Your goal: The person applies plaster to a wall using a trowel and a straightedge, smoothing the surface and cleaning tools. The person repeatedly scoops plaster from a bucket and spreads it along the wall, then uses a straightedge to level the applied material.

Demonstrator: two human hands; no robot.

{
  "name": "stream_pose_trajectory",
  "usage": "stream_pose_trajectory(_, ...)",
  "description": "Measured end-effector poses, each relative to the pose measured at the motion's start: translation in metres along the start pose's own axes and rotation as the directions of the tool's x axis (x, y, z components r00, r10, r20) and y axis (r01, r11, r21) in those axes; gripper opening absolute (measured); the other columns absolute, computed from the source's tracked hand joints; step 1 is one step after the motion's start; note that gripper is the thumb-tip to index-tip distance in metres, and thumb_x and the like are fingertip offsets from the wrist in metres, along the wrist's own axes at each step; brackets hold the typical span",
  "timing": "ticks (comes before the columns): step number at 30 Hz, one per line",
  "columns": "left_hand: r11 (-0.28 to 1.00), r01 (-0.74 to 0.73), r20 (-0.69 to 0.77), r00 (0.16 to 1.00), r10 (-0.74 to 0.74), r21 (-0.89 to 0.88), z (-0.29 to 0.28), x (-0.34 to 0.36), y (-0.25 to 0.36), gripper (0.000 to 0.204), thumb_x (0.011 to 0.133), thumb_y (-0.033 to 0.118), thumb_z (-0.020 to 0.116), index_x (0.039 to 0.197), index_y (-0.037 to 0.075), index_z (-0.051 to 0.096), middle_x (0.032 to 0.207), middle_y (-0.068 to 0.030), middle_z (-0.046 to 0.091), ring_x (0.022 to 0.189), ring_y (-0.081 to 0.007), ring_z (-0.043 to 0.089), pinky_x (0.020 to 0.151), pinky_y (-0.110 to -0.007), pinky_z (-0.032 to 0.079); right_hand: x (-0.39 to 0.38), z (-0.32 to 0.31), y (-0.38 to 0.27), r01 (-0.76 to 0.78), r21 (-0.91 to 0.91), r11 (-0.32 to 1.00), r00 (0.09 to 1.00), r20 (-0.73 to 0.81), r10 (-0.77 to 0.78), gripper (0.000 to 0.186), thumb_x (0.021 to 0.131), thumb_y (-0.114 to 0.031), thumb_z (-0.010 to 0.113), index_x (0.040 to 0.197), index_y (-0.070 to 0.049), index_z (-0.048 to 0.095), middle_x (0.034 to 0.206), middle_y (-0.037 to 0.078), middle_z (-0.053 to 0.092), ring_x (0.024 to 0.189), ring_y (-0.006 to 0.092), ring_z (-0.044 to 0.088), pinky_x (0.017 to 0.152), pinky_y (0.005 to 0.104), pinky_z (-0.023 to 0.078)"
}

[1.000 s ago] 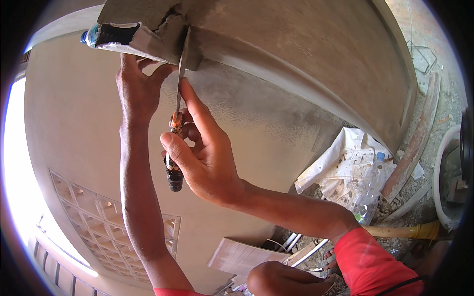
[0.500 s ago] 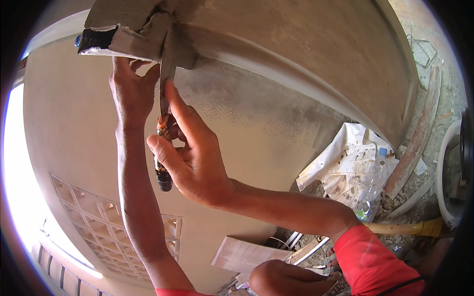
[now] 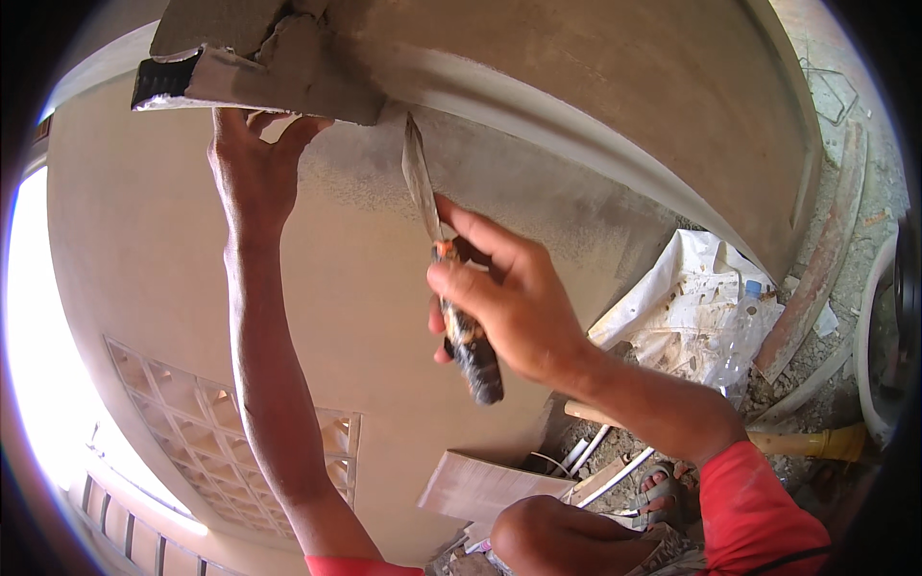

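My left hand [image 3: 252, 178] reaches up and grips the underside of a board [image 3: 226, 79] with a black end and a grey mortar coating; some of its fingers are hidden behind it. Wet mortar [image 3: 307, 62] lies over the board, against the curved concrete edge above. In my right hand [image 3: 514, 298] is a pointing trowel [image 3: 420, 182]. Its narrow blade tilts upward, the tip just below the concrete ledge [image 3: 538, 125], and its dark, wrapped handle sticks out below my fingers. The blade is apart from the board.
A plastered wall [image 3: 403, 307] with a patterned vent block [image 3: 206, 413] stands ahead. At the right lie a stained white sack [image 3: 663, 307], a clear plastic bottle [image 3: 740, 346], a plank [image 3: 821, 259] and a bucket [image 3: 869, 336]. A tile [image 3: 485, 485] leans below, among rubble and pipes.
My right hand has drawn the trowel away from the mortar, down and to the right. My left hand still holds the board in nearly the same place.
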State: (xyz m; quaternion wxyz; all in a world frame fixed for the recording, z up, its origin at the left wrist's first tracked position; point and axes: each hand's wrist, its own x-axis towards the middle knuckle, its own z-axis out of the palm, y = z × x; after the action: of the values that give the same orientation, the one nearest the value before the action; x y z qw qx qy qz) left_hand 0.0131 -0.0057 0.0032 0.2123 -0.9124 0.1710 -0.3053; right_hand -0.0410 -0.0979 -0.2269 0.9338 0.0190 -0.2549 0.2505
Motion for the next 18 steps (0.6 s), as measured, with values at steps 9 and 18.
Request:
stream_pose_trajectory(9, 0.993, 0.044, 0.073, 0.996, -0.052, 0.112, -0.006, -0.001, -0.001, 0.043, 0.072, 0.008, 0.081, 0.110, 0.001, 0.060, 0.106, -0.0124, 0.068, 0.097, -0.0240, 0.067, 0.088, -0.037, 0.053, 0.078, -0.012, -0.019, -0.196, 0.051, 0.979, 0.980, 0.056, 0.193, 0.020, 0.087, -0.008, 0.054, 0.101, 0.005, 0.056, 0.082, 0.012, 0.051, 0.063, 0.0192, 0.060, 0.045, 0.0338, 0.056)
stream_pose_trajectory(18, 0.995, -0.028, 0.048, 0.999, 0.023, 0.094, -0.011, 0.000, 0.001, 0.030, 0.071, 0.011, 0.082, 0.097, 0.002, 0.070, 0.095, -0.0093, 0.071, 0.087, -0.0220, 0.067, 0.080, -0.035, 0.052, 0.075, -0.003, -0.041, -0.254, 0.085, 0.963, 0.956, 0.175, 0.237, 0.015, 0.090, -0.012, 0.054, 0.095, 0.001, 0.054, 0.078, 0.011, 0.053, 0.062, 0.0197, 0.061, 0.045, 0.0322, 0.054)
